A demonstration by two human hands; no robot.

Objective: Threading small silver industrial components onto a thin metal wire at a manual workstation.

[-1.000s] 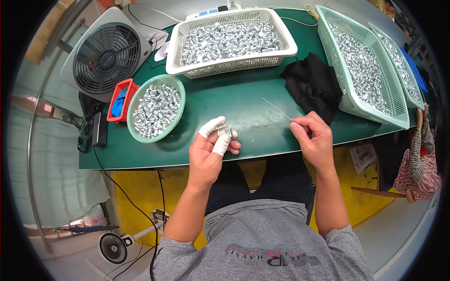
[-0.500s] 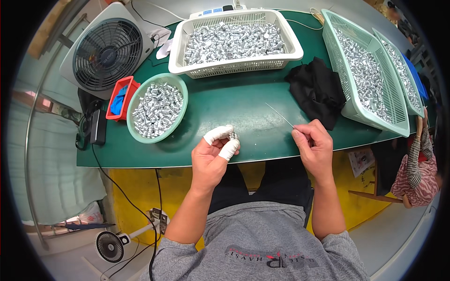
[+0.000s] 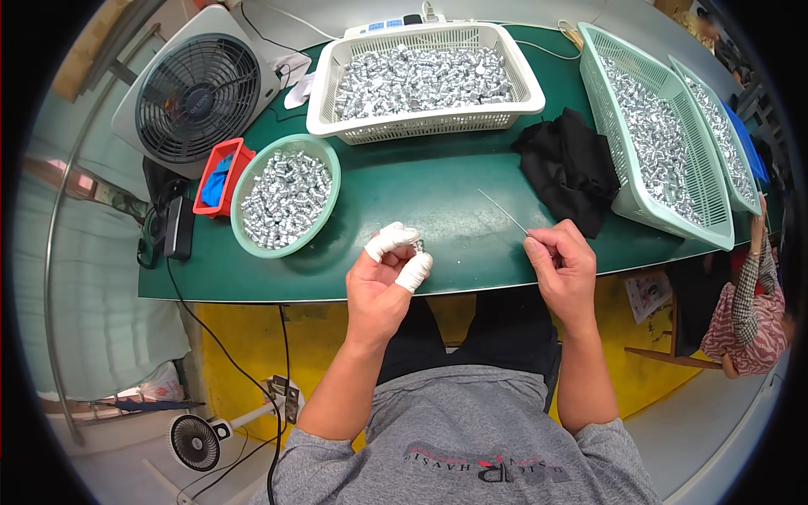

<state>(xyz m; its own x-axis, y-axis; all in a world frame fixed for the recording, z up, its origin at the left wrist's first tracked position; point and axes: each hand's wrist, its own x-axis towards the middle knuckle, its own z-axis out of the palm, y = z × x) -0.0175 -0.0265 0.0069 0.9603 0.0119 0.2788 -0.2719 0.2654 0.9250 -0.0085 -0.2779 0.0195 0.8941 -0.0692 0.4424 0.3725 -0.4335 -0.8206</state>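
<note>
My left hand (image 3: 385,273), with white tape wrapped on its thumb and index finger, pinches a small silver metal part (image 3: 418,246) above the front of the green table. My right hand (image 3: 563,265) is closed on a thin metal rod (image 3: 503,210), whose tip points up and to the left, away from the silver part. The end of the rod inside the right hand is hidden. Left of my hands stands a round green basket (image 3: 240,220) heaped with similar silver parts.
A white basket (image 3: 421,128) full of silver parts stands at the back. Pale green baskets (image 3: 619,139) of parts line the right side, beside a black cloth (image 3: 568,172). A red bin (image 3: 202,202) and a box fan (image 3: 198,97) sit at left. A co-worker (image 3: 749,320) is at far right.
Both hands keep almost the same place and hold the same things. The silver part appears slightly turned between my left fingers. The whole view has shifted a little.
</note>
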